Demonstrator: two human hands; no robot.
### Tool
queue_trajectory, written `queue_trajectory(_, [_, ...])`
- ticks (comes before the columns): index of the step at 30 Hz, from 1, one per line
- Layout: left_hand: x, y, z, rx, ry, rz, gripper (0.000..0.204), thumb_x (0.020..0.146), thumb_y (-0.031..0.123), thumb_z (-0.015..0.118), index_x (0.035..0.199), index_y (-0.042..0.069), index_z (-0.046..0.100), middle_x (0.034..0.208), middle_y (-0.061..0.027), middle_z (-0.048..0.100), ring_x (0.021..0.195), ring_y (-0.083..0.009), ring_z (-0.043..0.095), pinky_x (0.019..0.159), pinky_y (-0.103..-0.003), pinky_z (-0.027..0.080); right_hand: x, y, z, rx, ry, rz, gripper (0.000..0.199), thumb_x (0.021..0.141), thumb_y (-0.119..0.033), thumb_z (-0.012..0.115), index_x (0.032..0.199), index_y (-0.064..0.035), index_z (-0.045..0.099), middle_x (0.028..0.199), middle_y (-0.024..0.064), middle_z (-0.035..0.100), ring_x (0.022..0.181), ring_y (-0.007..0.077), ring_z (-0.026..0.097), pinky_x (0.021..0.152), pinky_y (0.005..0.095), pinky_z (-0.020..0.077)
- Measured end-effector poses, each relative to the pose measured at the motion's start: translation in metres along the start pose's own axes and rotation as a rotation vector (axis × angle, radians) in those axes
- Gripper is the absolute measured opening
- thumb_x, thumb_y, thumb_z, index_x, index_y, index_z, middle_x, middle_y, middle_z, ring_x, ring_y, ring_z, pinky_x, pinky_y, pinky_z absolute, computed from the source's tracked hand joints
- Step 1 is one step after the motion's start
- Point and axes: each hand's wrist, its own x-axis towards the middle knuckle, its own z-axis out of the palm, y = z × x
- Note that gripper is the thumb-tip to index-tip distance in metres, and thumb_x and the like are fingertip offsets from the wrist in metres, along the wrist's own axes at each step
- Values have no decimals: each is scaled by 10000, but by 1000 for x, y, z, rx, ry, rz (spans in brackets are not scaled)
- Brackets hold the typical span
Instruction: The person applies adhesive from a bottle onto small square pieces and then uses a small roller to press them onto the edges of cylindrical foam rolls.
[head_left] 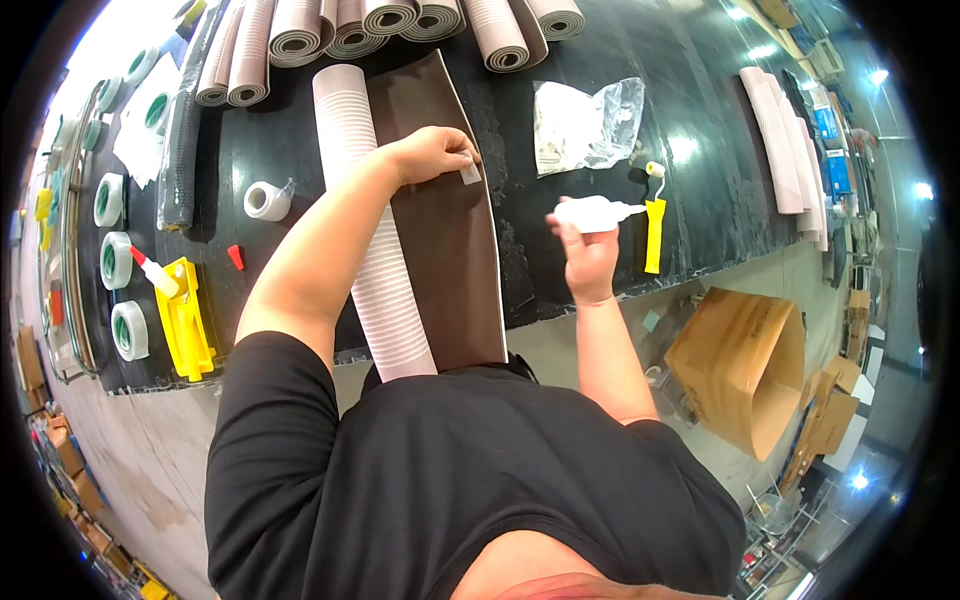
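Head view, black worktop (pixel 700 180). My left hand (pixel 432 152) lies on a brown sheet (pixel 445 250), fingertips pinching a small pale tab (pixel 470 173) at the sheet's right edge. My right hand (pixel 588 250) is clenched around a white squeeze bottle (pixel 597 211), nozzle pointing to 3 o'clock, well apart from the tab.

Judgement: to do this step well, I keep the left hand pinning the sheet flat and bring the nozzle up to the tab edge, squeezing sparingly.

Counts: one brown sheet with one pale ribbed roll (pixel 368 230) along its left edge; one yellow-handled small roller (pixel 655 225) at 3 o'clock of the bottle; one crumpled clear bag (pixel 585 125) at 12; one loose white tape roll (pixel 267 200) at 9; one cardboard box (pixel 745 365) on the floor.
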Motion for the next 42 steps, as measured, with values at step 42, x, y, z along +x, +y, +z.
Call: queue_trajectory(42, [30,-2,14,-370,35,-173,80,991,141,546,937,83,561,883,-11,609,786,-103,616,683,-232,540,5,21,64,1048,-98,799,318,896,-327,679,1104,-90,637,900,62,705,712,152,653,663,294,546])
